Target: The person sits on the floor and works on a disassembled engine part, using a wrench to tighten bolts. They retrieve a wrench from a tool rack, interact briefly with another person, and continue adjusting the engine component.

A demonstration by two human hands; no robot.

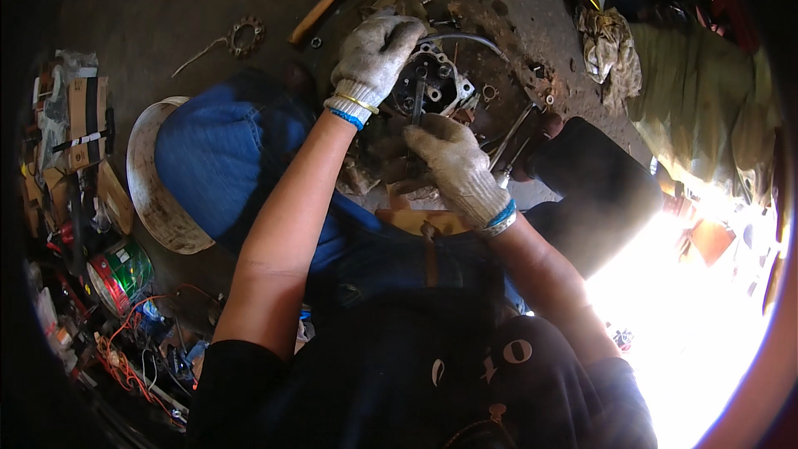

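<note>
My left hand [376, 56], in a pale knit glove, is curled at the upper left of a greasy metal housing [462, 87], beside a curved grey hose [476, 41]; what its fingers hold is hidden. Lower down, my right hand [453, 158], gloved too, is closed on a dark metal bar [418, 104] that stands out over the housing's open face. A small ring [490, 92] and long metal tools [514, 135] lie to the housing's right.
A hammer [320, 10] and a toothed ring [247, 33] lie on the floor [199, 0]. A white basin [154, 220] sits left of my jeans-clad leg. Boxes [87, 116], a tin [120, 278] and cables crowd the left; rags [607, 54] and an olive cloth [694, 108] are right.
</note>
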